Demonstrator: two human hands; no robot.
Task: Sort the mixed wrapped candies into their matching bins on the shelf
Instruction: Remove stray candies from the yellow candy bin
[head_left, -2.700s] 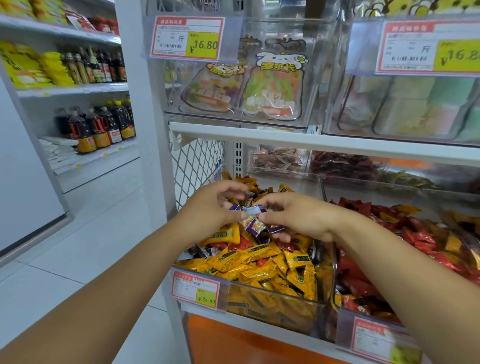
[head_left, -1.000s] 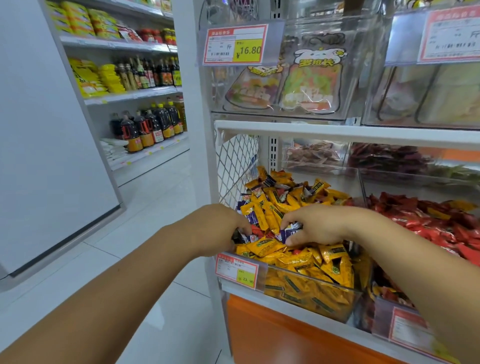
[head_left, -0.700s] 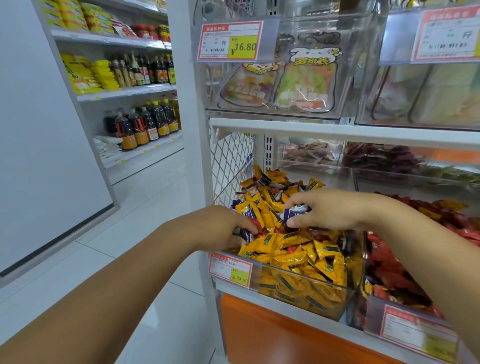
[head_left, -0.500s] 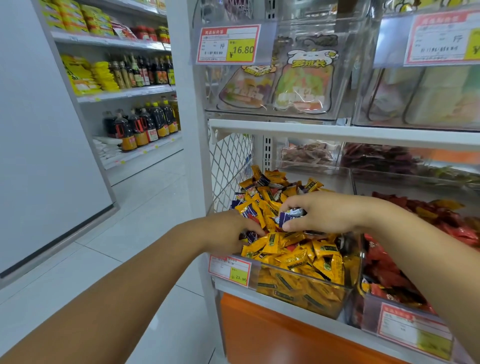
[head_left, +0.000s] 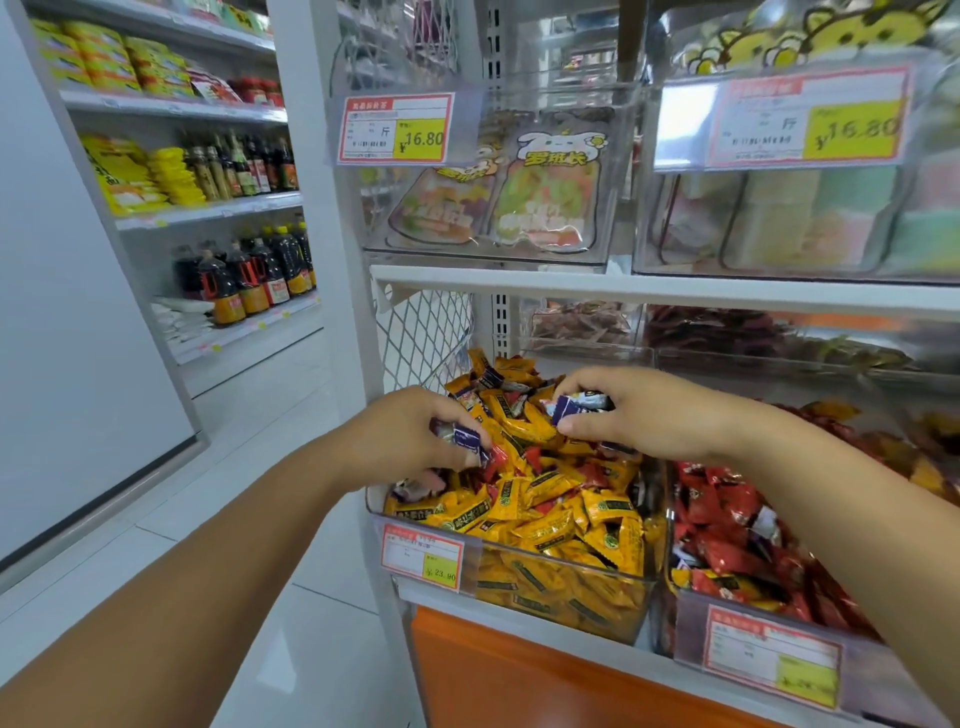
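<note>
Two clear bins side by side at the front edge of the lower shelf (head_left: 524, 630). Left bin (head_left: 641, 597) heaped with yellow wrapped candies (head_left: 545, 514), a few red and purple ones mixed in. Right bin (head_left: 691, 605) full of red wrapped candies (head_left: 727, 553).

Both grips over the left bin's heap. Left grip (head_left: 410, 441) curled round a purple candy (head_left: 467, 437) near the bin's left wall. Right grip (head_left: 644, 415) pinching a purple-and-white candy (head_left: 576, 407) between thumb and forefinger, above the middle of the heap.

More clear bins (head_left: 582, 327) at the back of the same shelf, contents brownish and dark red, too blurred to name.

On the upper shelf (head_left: 623, 292), one clear bin with two see-through pouches (head_left: 493, 208) bearing cartoon figures and Chinese characters. Just to its right, a bin of pale pastel blocks (head_left: 789, 223).

Red-framed price tags on the bin fronts: "¥16.80" on yellow on the upper left tag (head_left: 397, 130), the same on the upper right tag (head_left: 805, 127), "23.90" on the lower left tag (head_left: 422, 557). Figures on the lower right tag (head_left: 769, 660) unreadable.
</note>
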